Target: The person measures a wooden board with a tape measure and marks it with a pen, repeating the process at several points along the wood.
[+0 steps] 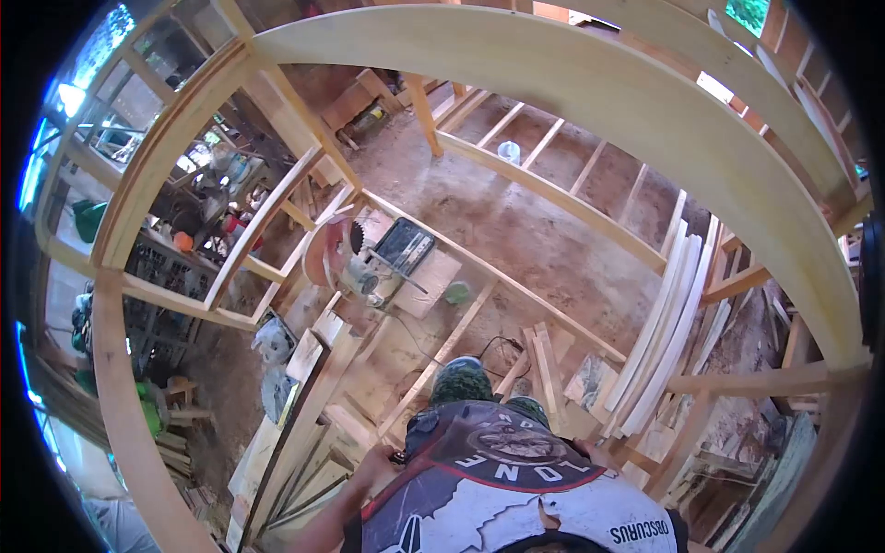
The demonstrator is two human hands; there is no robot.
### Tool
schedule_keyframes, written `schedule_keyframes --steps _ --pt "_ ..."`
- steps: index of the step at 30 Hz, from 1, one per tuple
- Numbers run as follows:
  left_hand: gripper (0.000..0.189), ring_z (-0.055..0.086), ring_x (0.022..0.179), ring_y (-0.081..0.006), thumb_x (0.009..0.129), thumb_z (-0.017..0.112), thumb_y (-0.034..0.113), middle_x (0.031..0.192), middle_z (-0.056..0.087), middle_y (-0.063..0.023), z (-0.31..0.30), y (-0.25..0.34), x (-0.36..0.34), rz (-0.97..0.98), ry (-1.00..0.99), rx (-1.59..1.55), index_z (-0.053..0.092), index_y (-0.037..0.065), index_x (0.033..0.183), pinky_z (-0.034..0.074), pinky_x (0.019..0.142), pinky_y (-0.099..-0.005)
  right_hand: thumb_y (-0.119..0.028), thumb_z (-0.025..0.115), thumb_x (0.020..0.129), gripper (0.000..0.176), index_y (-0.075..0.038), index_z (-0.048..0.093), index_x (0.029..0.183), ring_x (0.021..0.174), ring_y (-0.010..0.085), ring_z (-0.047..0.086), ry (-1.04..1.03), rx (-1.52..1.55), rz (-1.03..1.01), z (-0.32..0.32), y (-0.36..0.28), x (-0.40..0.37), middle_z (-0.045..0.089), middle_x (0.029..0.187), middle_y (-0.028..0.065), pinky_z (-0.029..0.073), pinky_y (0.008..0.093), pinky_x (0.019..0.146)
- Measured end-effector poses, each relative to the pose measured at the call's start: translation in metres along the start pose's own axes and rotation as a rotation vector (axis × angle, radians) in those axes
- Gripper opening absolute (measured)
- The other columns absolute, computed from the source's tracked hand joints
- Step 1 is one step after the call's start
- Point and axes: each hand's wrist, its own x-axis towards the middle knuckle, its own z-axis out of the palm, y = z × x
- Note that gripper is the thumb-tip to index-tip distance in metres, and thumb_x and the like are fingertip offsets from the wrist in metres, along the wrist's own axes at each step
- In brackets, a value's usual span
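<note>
My left hand (376, 466) is down at my left hip, against the edge of my printed shirt (479, 479). Its fingers curl in by a small dark patch at the waist, and I cannot make out whether they hold anything. On the other side, my right hand (599, 454) shows only in part beside the shirt, with its fingers hidden. Below my left hand lie loose boards (346, 419). Long pale curved strips (666, 332) rest to the right, beyond my right hand.
A large curved wooden beam (572, 69) arches overhead. Ahead stands a saw with a toothed round blade (357, 237), beside a black case (403, 247). A handheld circular saw (276, 392) lies on the left boards. A cable (415, 339) and floor-level joists (452, 346) surround my feet.
</note>
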Motion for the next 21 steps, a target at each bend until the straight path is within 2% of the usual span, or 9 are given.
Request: schedule_keyframes --steps 2,4,6,9,11,12,15,20,21 --pt "0.045 0.066 0.076 -0.0121 0.075 0.088 0.031 0.083 0.073 -0.0068 -0.019 0.015 0.018 -0.019 -0.067 0.069 0.073 -0.005 0.097 0.053 0.068 -0.031 -0.038 0.064 0.098 0.037 -0.004 0.071 0.111 0.067 0.0141 0.066 -0.006 0.126 0.006 0.006 0.014 0.007 0.072 0.09 0.005 0.051 0.0283 0.061" --pt "0.044 0.067 0.077 -0.0122 0.077 0.087 0.028 0.084 0.074 -0.0085 -0.04 0.008 0.047 -0.016 -0.16 -0.128 0.073 -0.006 0.101 0.054 0.067 -0.0309 -0.038 0.064 0.098 0.041 0.001 0.07 0.112 0.067 0.0157 0.066 -0.049 0.362 -0.005 0.014 0.028 0.021 0.073 0.093 0.0074 0.051 0.0299 0.062" --pt "0.043 0.067 0.077 -0.0127 0.079 0.087 0.027 0.085 0.074 -0.0086 -0.063 0.014 0.07 -0.112 -0.201 -0.105 0.072 -0.007 0.101 0.053 0.068 -0.0292 -0.037 0.065 0.097 0.044 0.004 0.068 0.114 0.068 0.0187 0.067 -0.06 0.41 -0.054 0.025 0.037 0.029 0.073 0.093 0.0087 0.053 0.0319 0.064" --pt "0.039 0.067 0.077 -0.0115 0.078 0.086 0.025 0.084 0.074 -0.0067 -0.084 0.013 0.086 -0.129 -0.153 -0.203 0.074 -0.005 0.1 0.053 0.067 -0.0296 -0.036 0.062 0.099 0.043 0.003 0.068 0.115 0.076 0.0205 0.069 0.001 0.186 -0.088 0.032 0.056 0.042 0.073 0.094 0.009 0.054 0.0322 0.071" --pt "0.035 0.068 0.075 -0.0131 0.079 0.083 0.029 0.082 0.075 -0.0074 -0.094 -0.007 0.118 0.149 -0.262 0.153 0.076 0.002 0.1 0.054 0.068 -0.031 -0.033 0.058 0.1 0.042 0.004 0.067 0.118 0.086 0.0202 0.07 0.357 -0.895 -0.91 0.024 0.067 0.079 0.073 0.099 0.0101 0.054 0.032 0.08" --pt "0.034 0.068 0.074 -0.0157 0.08 0.081 0.034 0.08 0.074 -0.0092 -0.095 -0.02 0.13 0.244 -0.27 0.139 0.077 0.005 0.097 0.054 0.068 -0.0327 -0.033 0.058 0.1 0.042 0.004 0.067 0.118 0.086 0.0202 0.07 0.344 -0.923 -0.905 0.019 0.063 0.083 0.073 0.099 0.0101 0.054 0.032 0.081" --pt "0.034 0.069 0.074 -0.023 0.08 0.077 0.041 0.078 0.071 -0.0134 -0.108 -0.005 0.127 0.37 -0.212 0.159 0.075 0.008 0.092 0.054 0.068 -0.0366 -0.033 0.059 0.1 0.041 0.004 0.067 0.118 0.086 0.0202 0.07 0.202 -0.54 -0.469 0.034 0.019 0.081 0.073 0.099 0.0102 0.054 0.032 0.081" --pt "0.031 0.068 0.076 -0.0336 0.077 0.074 0.038 0.078 0.066 -0.0179 -0.115 -0.003 0.152 0.649 -0.218 0.255 0.069 0.008 0.083 0.052 0.065 -0.045 -0.032 0.059 0.1 0.041 0.003 0.067 0.118 0.087 0.0202 0.07 0.176 -0.394 -0.294 0.056 -0.018 0.076 0.073 0.099 0.0103 0.054 0.0321 0.082" --pt "0.027 0.067 0.077 -0.0361 0.076 0.073 0.034 0.078 0.064 -0.0185 -0.114 -0.009 0.162 0.775 -0.114 0.341 0.068 0.008 0.083 0.052 0.064 -0.0465 -0.032 0.059 0.1 0.04 0.003 0.067 0.119 0.087 0.0202 0.07 0.177 -0.385 -0.281 0.061 -0.021 0.074 0.073 0.099 0.0103 0.054 0.0321 0.082"
